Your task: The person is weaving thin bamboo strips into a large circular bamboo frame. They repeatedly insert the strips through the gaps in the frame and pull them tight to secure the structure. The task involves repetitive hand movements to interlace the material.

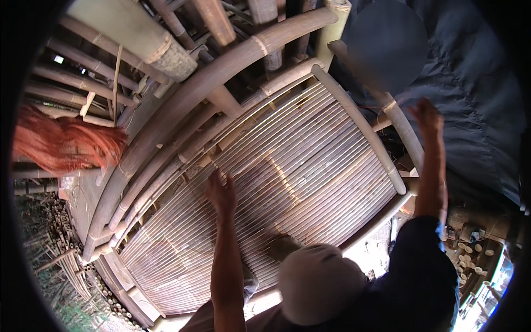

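A bamboo bench lies before me, its slatted seat [332, 149] made of narrow parallel strips. My left hand [222, 193] hovers at or just over the slats near the back rail [182, 99], fingers apart; I see nothing held in it. Out to the right, beyond the bench's curved armrest [399, 124], my right hand [428, 117] is raised with its fingers bunched together. A thin reddish strand [365, 107] shows by the seat's right end and runs toward that hand. Whether the fingers pinch it is too blurred to tell.
Thick bamboo poles [160, 52] crowd behind the backrest. A bundle of red fibres [69, 144] hangs at the left, above a heap of thin bamboo pieces [66, 265]. Dark sheeting [470, 105] covers the right side. Short cut bamboo pieces [469, 257] lie at the lower right.
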A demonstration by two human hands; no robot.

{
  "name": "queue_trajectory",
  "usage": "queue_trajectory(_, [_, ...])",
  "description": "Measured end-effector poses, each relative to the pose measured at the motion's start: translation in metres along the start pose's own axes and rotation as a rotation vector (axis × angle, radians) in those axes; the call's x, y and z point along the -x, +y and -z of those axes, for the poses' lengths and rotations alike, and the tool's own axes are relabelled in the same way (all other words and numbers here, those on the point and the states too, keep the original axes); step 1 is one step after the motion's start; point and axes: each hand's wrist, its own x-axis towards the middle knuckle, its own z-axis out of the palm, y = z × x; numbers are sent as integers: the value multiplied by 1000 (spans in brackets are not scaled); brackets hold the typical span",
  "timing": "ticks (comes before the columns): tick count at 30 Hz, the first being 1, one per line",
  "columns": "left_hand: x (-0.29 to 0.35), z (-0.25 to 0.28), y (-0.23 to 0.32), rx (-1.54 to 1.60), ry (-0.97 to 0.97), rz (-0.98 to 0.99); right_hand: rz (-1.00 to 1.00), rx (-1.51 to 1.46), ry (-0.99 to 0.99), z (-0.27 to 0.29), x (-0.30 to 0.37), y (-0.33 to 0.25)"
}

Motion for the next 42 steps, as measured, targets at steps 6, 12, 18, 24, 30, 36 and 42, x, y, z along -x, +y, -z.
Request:
queue_trajectory(6, [-74,-75,89,95,-59,-273,-338,75,780,44,1,208])
queue_trajectory(12, [-142,-104,132,-97,-491,-55,-81,-265,841,-5,-55,-45])
queue_trajectory(18, [-161,-128,125,149,-496,52,167,-326,55,-82,-56,-339])
queue_trajectory(24, [-172,-140,112,98,-739,54,346,-609,-466,-85,-58,-403])
queue_trajectory(30, [-195,-144,171,114,-838,82,-30,-1158,-1267,-98,-87,-374])
queue_trajectory(36, [-188,-150,161,-125,-551,261,163,-977,-901,-57,-61,-383])
queue_trajectory(42, [-113,-73,132,702,347,-145,289,-1826,-632,-6,-37,-304])
